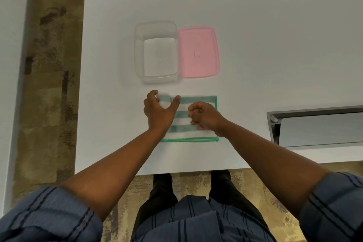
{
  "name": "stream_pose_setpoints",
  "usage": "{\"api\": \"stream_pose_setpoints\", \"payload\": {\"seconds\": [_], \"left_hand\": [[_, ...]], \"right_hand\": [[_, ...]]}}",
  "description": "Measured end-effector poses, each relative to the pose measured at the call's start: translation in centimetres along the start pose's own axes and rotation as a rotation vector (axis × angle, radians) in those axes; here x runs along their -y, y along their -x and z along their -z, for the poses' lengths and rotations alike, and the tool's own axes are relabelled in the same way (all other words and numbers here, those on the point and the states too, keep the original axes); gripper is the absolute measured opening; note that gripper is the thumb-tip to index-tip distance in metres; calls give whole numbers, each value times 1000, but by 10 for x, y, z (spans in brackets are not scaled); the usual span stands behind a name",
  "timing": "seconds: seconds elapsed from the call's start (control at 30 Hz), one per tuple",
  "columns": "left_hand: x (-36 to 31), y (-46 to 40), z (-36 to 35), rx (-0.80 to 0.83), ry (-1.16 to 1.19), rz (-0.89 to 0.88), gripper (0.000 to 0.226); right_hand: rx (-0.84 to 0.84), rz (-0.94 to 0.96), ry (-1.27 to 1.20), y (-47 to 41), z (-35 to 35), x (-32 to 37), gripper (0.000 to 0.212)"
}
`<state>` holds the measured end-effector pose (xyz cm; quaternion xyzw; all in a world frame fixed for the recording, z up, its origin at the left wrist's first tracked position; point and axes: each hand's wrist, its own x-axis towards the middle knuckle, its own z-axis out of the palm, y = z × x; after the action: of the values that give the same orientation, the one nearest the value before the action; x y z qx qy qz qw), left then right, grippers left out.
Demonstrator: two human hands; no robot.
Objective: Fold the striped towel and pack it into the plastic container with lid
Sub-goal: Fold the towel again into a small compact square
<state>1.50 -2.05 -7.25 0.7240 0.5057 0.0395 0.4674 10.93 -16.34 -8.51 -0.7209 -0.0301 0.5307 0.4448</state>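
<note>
Item: striped towel (198, 107), green and white with a green hem. It lies flat on the white tabletop (275, 45) near the front edge, already doubled into a rectangle to judge by the paired hem lines along its near side.

Item: plastic container (157, 53), clear, open, nothing visible inside. It stands just beyond the towel, a strip of bare tabletop between them.

Item: lid (198, 52), pink, lying flat, right beside the container's right wall.

Left hand (157, 110): at the towel's far-left corner, fingers and thumb curled about the cloth, the corner blurred and seemingly lifted.

Right hand (204, 117): over the towel's middle, fingers curled; it appears to bunch or pinch the cloth, though the contact itself is hidden beneath the knuckles.

Step in hand, as judged: folding, with a further fold beginning from the left side. Packing not yet begun.

Next move calls for: carrying the left edge across to meet the right so the hems align, keeping the middle pinned so the lower layer does not slide. The towel looks wider than the container's floor, so this fold seems needed before it fits.
</note>
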Motion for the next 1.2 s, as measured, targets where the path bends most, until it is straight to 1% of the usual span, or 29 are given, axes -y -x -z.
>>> {"api": "stream_pose_setpoints", "payload": {"seconds": [0.07,0.13,0.17,0.2,0.23,0.3,0.33,0.4,0.43,0.47,0.5,0.57,0.6,0.63,0.67,0.7,0.77,0.8,0.83,0.87,0.9,0.93,0.97,1.0,1.07,1.1,1.13,1.2], "left_hand": [[2,-5,6,6,-60,106,95],[5,-11,14,63,-76,187,105],[5,-14,19,97,-79,216,107],[6,-17,24,131,-80,242,105],[6,-20,29,162,-87,267,98],[4,-25,38,223,-78,305,73],[1,-26,41,274,-36,320,63],[-11,-23,43,399,52,292,48],[-19,-19,41,447,63,253,44],[-27,-14,36,479,66,229,47],[-34,-7,29,496,72,218,54],[-40,3,12,522,68,205,63],[-40,6,3,532,74,208,65],[-40,9,-5,539,109,227,67],[-41,11,-13,547,161,268,69],[-41,13,-18,550,213,308,70],[-43,14,-23,538,313,364,66],[-42,15,-24,514,359,384,61],[-40,15,-22,474,386,382,55],[-35,14,-20,403,363,329,50],[-29,12,-17,309,288,218,44],[-21,10,-14,222,180,80,40],[-12,9,-11,173,79,-52,42],[-4,5,-8,166,3,-160,48],[9,-3,-3,238,-118,-295,66],[10,-9,-1,297,-176,-320,75],[9,-15,2,359,-234,-328,80],[3,-28,4,471,-351,-363,81]], "right_hand": [[-23,84,103,-1,-8,0,25],[-43,139,156,-2,-17,1,21],[-39,142,144,-4,-21,2,20],[-31,129,118,-6,-25,3,19],[-23,105,90,-8,-29,4,19],[-19,41,61,-12,-33,3,19],[-11,4,36,-14,-34,3,18],[31,-62,-58,-14,-34,6,15],[57,-90,-100,-13,-33,9,19],[85,-118,-142,-13,-31,10,30],[115,-140,-195,-14,-27,9,46],[219,-159,-320,-15,-18,5,78],[278,-150,-376,-16,-13,2,89],[321,-138,-430,-17,-9,-2,93],[341,-128,-485,-18,-5,-5,92],[345,-121,-519,-18,-2,-7,91],[336,-112,-540,-16,1,-10,88],[325,-104,-537,-16,2,-11,83],[312,-89,-527,-16,3,-13,73],[306,-72,-508,-17,4,-15,59],[302,-61,-489,-17,5,-16,47],[296,-63,-481,-16,6,-16,42],[285,-80,-486,-15,8,-15,43],[273,-103,-504,-15,9,-14,45],[237,-154,-541,-11,13,-11,44],[228,-173,-554,-9,15,-8,44],[226,-186,-557,-7,16,-5,43],[237,-199,-550,-4,17,-1,40]]}}
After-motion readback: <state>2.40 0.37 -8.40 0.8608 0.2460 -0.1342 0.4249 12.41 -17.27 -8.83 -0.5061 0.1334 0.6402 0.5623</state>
